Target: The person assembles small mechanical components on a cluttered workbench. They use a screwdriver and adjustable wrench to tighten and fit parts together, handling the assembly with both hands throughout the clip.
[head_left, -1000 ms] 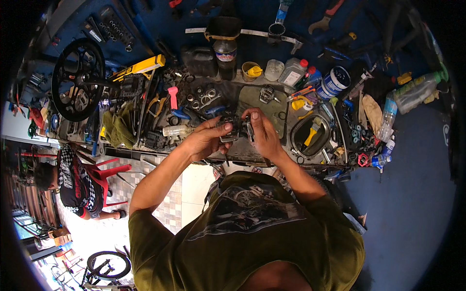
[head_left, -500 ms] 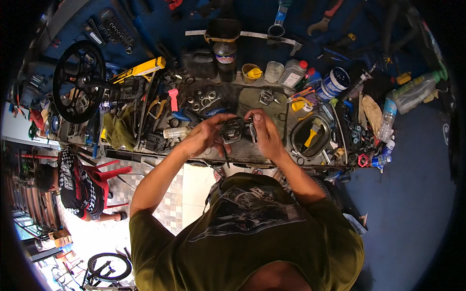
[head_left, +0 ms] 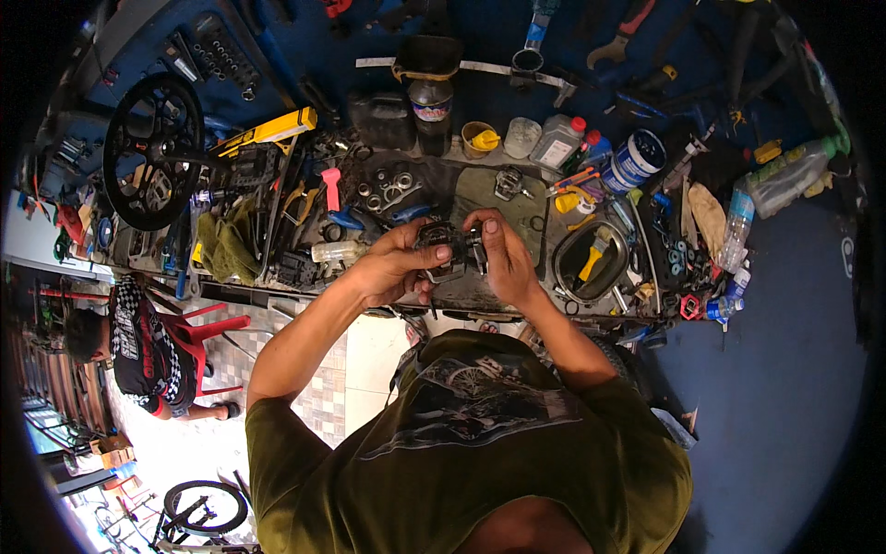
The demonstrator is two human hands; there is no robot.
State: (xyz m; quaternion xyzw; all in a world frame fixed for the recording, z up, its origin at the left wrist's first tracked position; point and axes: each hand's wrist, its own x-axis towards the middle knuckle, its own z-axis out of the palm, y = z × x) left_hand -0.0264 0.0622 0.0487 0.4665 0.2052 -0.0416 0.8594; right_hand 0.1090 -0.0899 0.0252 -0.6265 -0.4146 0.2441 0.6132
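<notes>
My left hand (head_left: 392,268) is closed around a dark metal bicycle pedal (head_left: 446,242), its thumb lying across the pedal's face. Below those fingers pokes a thin dark rod (head_left: 432,305); its kind is not clear. Closed beside it, my right hand (head_left: 504,254) pinches a small dark metal piece (head_left: 476,251) close to the pedal's right side. Whether this piece is part of the pedal I cannot tell. A similar pedal (head_left: 508,183) lies on the greenish mat (head_left: 480,198) just beyond my hands.
Left of my hands lie a clear bottle (head_left: 337,252), a pink-handled tool (head_left: 331,187) and an olive rag (head_left: 227,245). A dark tray (head_left: 561,263) with a yellow brush (head_left: 592,257) stands to the right. Jars and bottles line the back. A person (head_left: 148,346) sits by a red chair at left.
My left fingers have closed round the pedal, and the thumb has come down on its face. My right hand stays nearly in place beside it.
</notes>
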